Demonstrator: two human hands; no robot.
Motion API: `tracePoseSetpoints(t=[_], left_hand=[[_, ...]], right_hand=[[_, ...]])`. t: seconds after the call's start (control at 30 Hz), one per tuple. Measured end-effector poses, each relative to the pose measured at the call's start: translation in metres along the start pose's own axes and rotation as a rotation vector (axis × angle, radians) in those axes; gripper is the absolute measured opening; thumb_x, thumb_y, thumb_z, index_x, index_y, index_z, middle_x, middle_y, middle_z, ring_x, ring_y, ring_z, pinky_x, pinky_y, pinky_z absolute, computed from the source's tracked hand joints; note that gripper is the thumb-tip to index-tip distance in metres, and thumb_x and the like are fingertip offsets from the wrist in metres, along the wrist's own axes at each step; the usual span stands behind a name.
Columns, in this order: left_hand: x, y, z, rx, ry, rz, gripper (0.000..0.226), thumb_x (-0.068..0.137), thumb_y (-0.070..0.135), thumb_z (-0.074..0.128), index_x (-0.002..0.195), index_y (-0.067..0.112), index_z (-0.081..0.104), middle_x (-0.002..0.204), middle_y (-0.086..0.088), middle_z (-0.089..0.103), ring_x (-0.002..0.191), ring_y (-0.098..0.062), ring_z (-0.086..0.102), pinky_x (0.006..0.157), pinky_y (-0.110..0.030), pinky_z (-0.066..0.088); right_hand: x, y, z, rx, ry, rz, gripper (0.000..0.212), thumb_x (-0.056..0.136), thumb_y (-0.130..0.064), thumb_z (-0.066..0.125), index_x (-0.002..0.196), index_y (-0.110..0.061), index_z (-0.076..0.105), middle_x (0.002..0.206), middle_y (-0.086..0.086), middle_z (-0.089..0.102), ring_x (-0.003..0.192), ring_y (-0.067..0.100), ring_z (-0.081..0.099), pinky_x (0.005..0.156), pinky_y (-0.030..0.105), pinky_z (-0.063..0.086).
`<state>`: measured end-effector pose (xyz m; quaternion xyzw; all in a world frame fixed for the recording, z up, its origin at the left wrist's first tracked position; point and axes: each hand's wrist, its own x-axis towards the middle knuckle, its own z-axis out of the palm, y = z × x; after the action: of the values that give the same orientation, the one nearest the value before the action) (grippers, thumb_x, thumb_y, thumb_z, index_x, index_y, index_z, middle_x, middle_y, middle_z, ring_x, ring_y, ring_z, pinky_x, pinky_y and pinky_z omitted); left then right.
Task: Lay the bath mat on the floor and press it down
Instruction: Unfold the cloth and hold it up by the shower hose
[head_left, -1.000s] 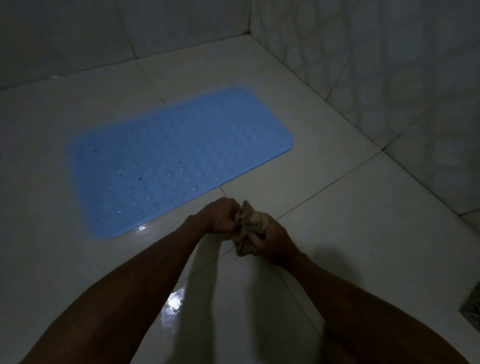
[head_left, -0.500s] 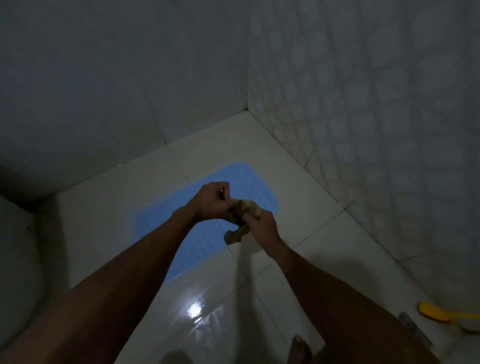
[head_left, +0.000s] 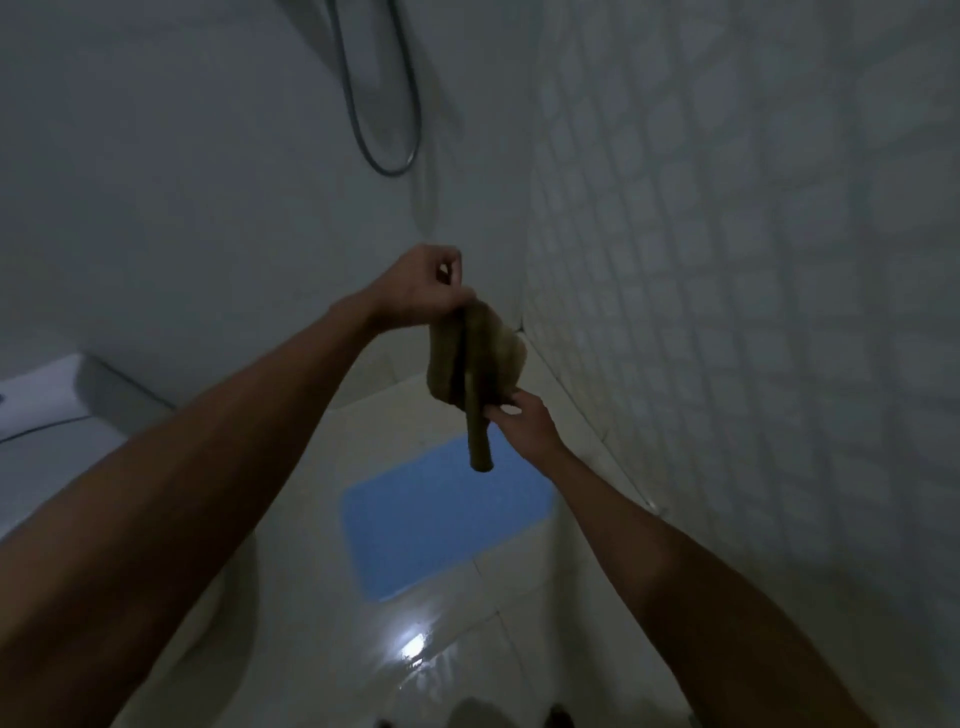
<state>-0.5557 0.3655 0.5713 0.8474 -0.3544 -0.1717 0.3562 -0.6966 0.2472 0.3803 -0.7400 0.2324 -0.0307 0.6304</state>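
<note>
Mat: the blue rectangular rubber bath mat (head_left: 447, 514) lies flat on the glossy pale tiled floor (head_left: 415, 675), lower centre.
Hands: left hand (head_left: 421, 291) pinches the crumpled olive-brown cloth (head_left: 475, 358) from above; right hand (head_left: 524, 421) grasps its lower edge.
Risk: the floor looks wet, so the mat may slide unless pressed down.

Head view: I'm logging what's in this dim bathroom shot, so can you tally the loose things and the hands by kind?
Blue bath mat, flat on the floor: 1
Brownish cloth, held up between both hands: 1
Hands, left hand and right hand, each with a grip on the cloth: 2
Total: 4
</note>
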Motion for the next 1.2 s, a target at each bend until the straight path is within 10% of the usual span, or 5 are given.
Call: tracePoseSetpoints(t=[0.43,0.73,0.97,1.2], left_hand=[[0.083,-0.049,-0.176,0.02,0.045,-0.074,0.03,0.091,0.029,0.054,0.1,0.002,0.066,0.104,-0.013,0.062,0.095,-0.024,0.057,0.085,-0.037,0.044],[0.114,-0.07,-0.285,0.142,-0.005,0.029,0.039,0.067,0.038,0.084,0.103,0.03,0.072,0.103,0.01,0.063,0.097,-0.009,0.056,0.08,-0.026,0.045],[0.161,-0.085,-0.375,0.161,0.387,0.121,0.019,0.081,0.043,0.072,0.081,0.024,0.075,0.082,0.004,0.07,0.077,-0.009,0.061,0.072,-0.024,0.044],[0.205,-0.061,-0.49,0.154,0.594,0.169,0.031,0.093,0.046,0.054,0.092,0.019,0.069,0.093,-0.002,0.065,0.093,-0.02,0.06,0.076,-0.033,0.047]], right_hand=[[0.138,-0.141,0.041,-0.075,0.209,-0.242,0.015,0.097,-0.009,0.05,0.105,-0.012,0.063,0.1,0.005,0.068,0.093,0.023,0.064,0.077,0.033,0.049],[0.222,-0.289,0.051,-0.134,0.376,-0.368,0.016,0.101,-0.019,0.046,0.097,-0.015,0.061,0.095,-0.001,0.062,0.086,0.014,0.057,0.07,0.027,0.041],[0.289,-0.42,0.049,-0.375,-0.024,-0.47,0.034,0.086,-0.028,0.069,0.114,-0.015,0.055,0.103,-0.001,0.06,0.089,0.014,0.058,0.069,0.026,0.047],[0.376,-0.578,0.036,-0.765,0.134,-0.775,0.026,0.093,-0.006,0.045,0.113,-0.016,0.057,0.116,0.014,0.061,0.094,0.027,0.059,0.073,0.03,0.046]])
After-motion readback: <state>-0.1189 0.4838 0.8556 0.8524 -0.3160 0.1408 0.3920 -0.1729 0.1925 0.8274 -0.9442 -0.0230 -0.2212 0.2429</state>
